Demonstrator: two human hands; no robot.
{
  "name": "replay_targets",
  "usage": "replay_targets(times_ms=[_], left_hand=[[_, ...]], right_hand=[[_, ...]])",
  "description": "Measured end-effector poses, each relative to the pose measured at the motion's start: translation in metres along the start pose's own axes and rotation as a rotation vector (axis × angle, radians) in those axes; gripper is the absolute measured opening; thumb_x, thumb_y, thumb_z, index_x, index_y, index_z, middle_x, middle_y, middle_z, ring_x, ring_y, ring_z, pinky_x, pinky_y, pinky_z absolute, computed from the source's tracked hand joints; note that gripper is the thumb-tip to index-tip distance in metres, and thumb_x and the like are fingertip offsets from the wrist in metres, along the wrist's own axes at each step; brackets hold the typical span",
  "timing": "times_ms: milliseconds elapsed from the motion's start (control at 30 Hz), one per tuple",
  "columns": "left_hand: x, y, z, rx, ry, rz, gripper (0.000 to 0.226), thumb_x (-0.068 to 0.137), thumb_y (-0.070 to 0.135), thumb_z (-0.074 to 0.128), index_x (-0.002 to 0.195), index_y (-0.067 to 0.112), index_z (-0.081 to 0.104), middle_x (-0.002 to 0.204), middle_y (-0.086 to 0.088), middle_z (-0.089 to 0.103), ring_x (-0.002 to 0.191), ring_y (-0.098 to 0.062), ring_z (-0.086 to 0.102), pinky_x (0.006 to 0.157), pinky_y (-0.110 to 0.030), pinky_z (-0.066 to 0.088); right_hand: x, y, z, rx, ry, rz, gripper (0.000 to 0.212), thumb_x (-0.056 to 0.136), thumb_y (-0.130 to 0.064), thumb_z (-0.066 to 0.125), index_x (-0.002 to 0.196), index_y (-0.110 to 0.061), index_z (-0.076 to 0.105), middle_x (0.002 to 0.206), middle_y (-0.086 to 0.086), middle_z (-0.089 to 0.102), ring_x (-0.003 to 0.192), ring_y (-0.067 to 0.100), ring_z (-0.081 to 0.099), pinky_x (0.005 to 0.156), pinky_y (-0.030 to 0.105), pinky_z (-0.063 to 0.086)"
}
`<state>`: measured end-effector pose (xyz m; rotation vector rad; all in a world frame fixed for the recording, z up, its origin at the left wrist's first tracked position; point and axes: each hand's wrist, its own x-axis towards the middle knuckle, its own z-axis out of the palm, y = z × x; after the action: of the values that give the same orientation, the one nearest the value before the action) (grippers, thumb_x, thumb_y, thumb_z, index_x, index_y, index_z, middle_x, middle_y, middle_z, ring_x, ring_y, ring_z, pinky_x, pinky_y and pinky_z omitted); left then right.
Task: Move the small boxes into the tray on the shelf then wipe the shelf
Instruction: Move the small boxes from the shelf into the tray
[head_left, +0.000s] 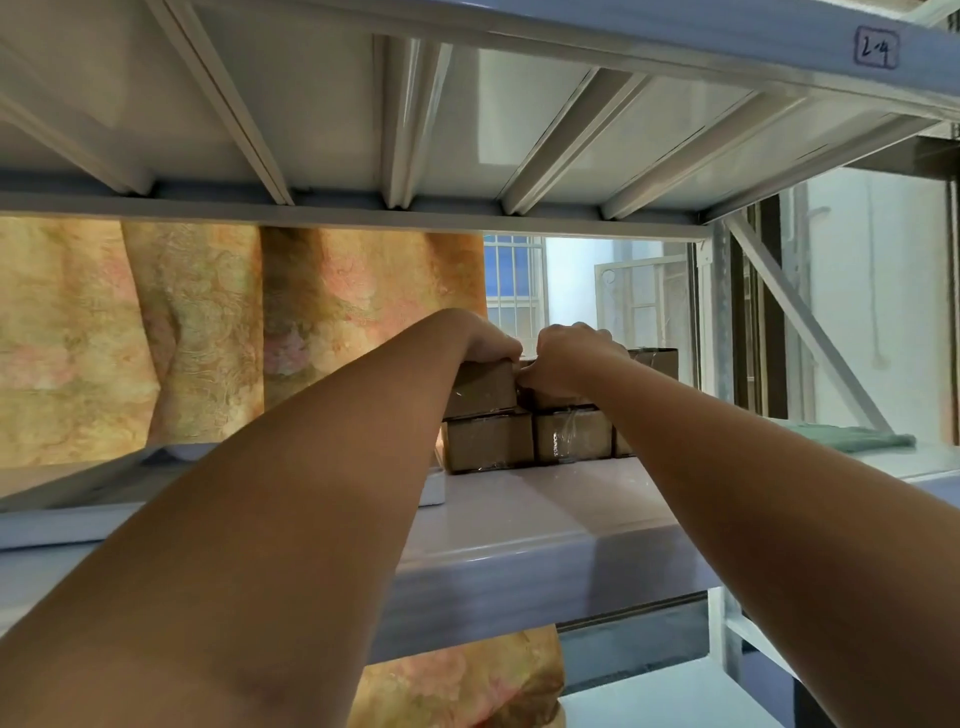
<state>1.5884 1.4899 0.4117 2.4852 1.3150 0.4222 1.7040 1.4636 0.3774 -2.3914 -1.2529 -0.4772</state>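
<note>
Several small brown cardboard boxes, taped with clear film, are stacked in two layers on the grey metal shelf (519, 514). My left hand (491, 343) grips the top-left box (480, 389) from above. My right hand (571, 358) is closed over the top box beside it (553, 400), thumb at the seam between the two. Lower boxes (491, 441) sit under them. A flat white tray (78, 499) lies on the shelf to the left, mostly hidden behind my left forearm.
A green cloth (847, 436) lies on the shelf at the right. The upper shelf's ribbed underside (415, 130) hangs low overhead. A patterned orange curtain (208, 332) hangs behind, with a barred window (514, 280) and a diagonal brace (805, 327) at the right.
</note>
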Motion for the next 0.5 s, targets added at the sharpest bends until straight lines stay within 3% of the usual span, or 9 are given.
replay_targets(times_ms=[67, 133, 233, 333, 500], left_hand=[[0.002, -0.007, 0.0, -0.1, 0.022, -0.021, 0.032, 0.092, 0.038, 0.044, 0.08, 0.009, 0.05, 0.074, -0.01, 0.046, 0.064, -0.021, 0.047, 0.059, -0.028, 0.037], [0.005, -0.014, 0.0, -0.188, 0.06, -0.024, 0.031, 0.089, 0.039, 0.048, 0.077, 0.01, 0.048, 0.076, -0.011, 0.049, 0.068, -0.023, 0.05, 0.068, -0.031, 0.04], [0.01, -0.028, -0.003, -0.312, 0.187, 0.005, 0.04, 0.082, 0.044, 0.055, 0.101, 0.009, 0.053, 0.096, -0.014, 0.057, 0.089, -0.029, 0.058, 0.079, -0.036, 0.043], [0.008, -0.044, -0.01, -0.258, 0.339, 0.008, 0.061, 0.08, 0.052, 0.056, 0.123, 0.009, 0.048, 0.115, -0.015, 0.056, 0.107, -0.032, 0.056, 0.084, -0.038, 0.045], [-0.007, -0.076, -0.026, -0.189, 0.341, -0.072, 0.057, 0.083, 0.049, 0.058, 0.122, 0.008, 0.046, 0.115, -0.016, 0.053, 0.107, -0.033, 0.055, 0.086, -0.038, 0.044]], right_hand=[[-0.001, -0.002, 0.001, -0.001, 0.0, -0.004, 0.064, 0.086, -0.052, 0.054, 0.138, -0.019, 0.04, 0.138, 0.011, 0.045, 0.123, 0.036, 0.045, 0.095, 0.042, 0.045], [-0.003, -0.002, 0.002, 0.004, 0.009, -0.008, 0.065, 0.086, -0.053, 0.053, 0.14, -0.019, 0.039, 0.141, 0.012, 0.042, 0.126, 0.036, 0.043, 0.096, 0.043, 0.043], [-0.005, 0.0, 0.003, 0.05, 0.044, -0.017, 0.059, 0.086, -0.047, 0.056, 0.136, -0.018, 0.044, 0.14, 0.012, 0.043, 0.128, 0.035, 0.037, 0.098, 0.044, 0.04], [-0.005, 0.002, 0.005, 0.094, 0.07, -0.015, 0.058, 0.084, -0.047, 0.057, 0.134, -0.02, 0.047, 0.14, 0.011, 0.042, 0.131, 0.034, 0.032, 0.099, 0.045, 0.04], [-0.008, -0.004, 0.008, 0.052, 0.022, 0.029, 0.06, 0.087, -0.048, 0.05, 0.139, -0.019, 0.041, 0.143, 0.012, 0.036, 0.13, 0.036, 0.032, 0.098, 0.043, 0.041]])
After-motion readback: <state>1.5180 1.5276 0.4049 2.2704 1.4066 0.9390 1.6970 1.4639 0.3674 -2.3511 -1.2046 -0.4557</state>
